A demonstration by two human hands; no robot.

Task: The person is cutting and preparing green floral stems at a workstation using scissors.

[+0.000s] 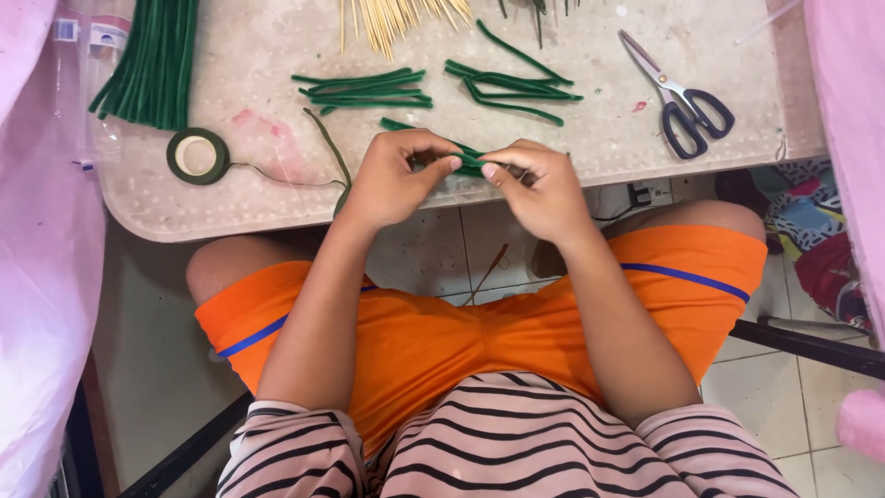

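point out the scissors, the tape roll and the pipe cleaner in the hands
scissors [678, 92]: head view, on the pivot where blades meet handles.
green tape roll [197, 156]: head view, on the ring's lower rim.
green pipe cleaner [468, 160]: head view, on the stretch showing between the two hands.

Low speckled stone-look table [572, 138], pale beige, rounded corner at 7 o'clock, pink stain left of centre. At 11 o'clock: thick bundle of long green pipe cleaners [152, 60]. Toward 9: roll of green floral tape [197, 155], a loose strand trailing toward centre. At centre, two small piles of cut green pipe cleaner pieces [369, 90] and [512, 85], side by side, apart. At 12: fan of pale wooden skewers [396, 20]. At 2: scissors [678, 92], dark blue handles, blades shut.
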